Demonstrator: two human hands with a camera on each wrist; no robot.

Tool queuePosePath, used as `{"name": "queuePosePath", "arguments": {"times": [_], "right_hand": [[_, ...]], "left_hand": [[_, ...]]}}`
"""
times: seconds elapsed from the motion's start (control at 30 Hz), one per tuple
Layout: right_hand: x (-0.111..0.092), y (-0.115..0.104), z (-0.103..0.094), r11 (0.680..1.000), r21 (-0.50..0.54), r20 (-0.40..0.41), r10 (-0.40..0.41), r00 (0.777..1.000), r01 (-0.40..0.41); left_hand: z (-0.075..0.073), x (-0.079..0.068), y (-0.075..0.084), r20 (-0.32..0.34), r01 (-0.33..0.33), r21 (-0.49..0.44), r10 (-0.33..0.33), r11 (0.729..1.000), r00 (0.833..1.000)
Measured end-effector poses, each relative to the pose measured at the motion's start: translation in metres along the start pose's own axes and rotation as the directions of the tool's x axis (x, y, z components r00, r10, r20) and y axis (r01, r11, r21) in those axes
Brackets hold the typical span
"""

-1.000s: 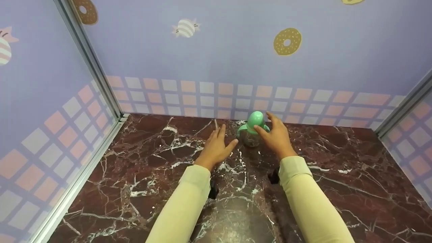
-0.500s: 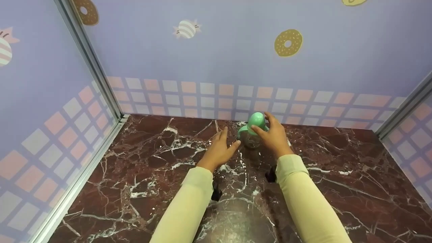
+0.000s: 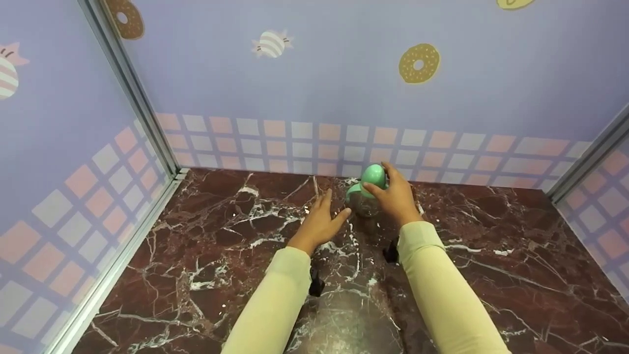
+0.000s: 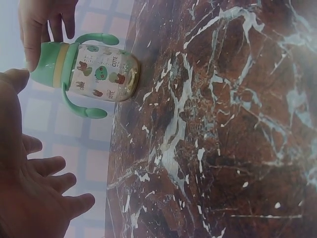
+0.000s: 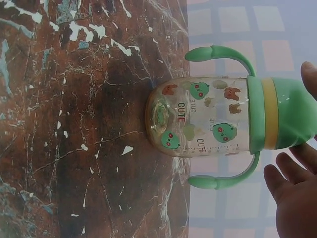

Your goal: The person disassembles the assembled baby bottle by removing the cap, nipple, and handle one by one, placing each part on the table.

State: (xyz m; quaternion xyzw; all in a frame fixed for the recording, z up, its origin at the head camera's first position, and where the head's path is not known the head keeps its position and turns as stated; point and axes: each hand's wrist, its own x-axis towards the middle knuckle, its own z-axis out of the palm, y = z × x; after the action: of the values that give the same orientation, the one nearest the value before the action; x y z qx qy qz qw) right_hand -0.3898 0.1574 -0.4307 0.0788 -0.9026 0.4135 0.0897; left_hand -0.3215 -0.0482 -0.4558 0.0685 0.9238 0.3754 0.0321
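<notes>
A clear baby bottle [image 3: 364, 204] with a green cap [image 3: 373, 173] stands upright on the marble surface near the back wall. Printed on its body are small cartoon figures and the word CUTE; two green handles [image 5: 233, 181] curve out from its sides, and a yellow band circles the neck. My right hand [image 3: 397, 199] holds the cap from the right, thumb on the near side and fingers on the far side. To the left of the bottle, my left hand [image 3: 318, 225] is held apart from it with fingers spread, holding nothing.
Dark red marble with white veins forms the tabletop [image 3: 236, 285]. A lilac back wall [image 3: 314, 73] with a checked border rises close behind the bottle. Side panels with metal edge rails [image 3: 142, 103] bound the left and right.
My right hand has shifted slightly left and closed in on the bottle's cap. My left hand has moved slightly toward me. The bottle stays in about the same place.
</notes>
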Motion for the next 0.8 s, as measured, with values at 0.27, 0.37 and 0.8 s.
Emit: {"name": "queuePosePath", "arguments": {"times": [0.27,0.37,0.8], "right_hand": [[0.002,0.006,0.0039,1.0,-0.013,-0.002,0.001,1.0,-0.001],[0.0021,0.0059,0.0041,1.0,-0.001,-0.002,0.0,1.0,0.0],[0.0003,0.0024,0.0045,0.999,-0.014,-0.028,-0.031,0.999,0.031]], "left_hand": [[0.0022,-0.001,-0.0025,0.013,0.01,-0.002,-0.01,1.0,1.0],[0.0021,-0.001,-0.0024,0.011,0.01,0.001,-0.01,1.0,1.0],[0.0007,-0.0006,-0.0046,0.009,0.026,-0.023,-0.026,0.999,1.0]]}}
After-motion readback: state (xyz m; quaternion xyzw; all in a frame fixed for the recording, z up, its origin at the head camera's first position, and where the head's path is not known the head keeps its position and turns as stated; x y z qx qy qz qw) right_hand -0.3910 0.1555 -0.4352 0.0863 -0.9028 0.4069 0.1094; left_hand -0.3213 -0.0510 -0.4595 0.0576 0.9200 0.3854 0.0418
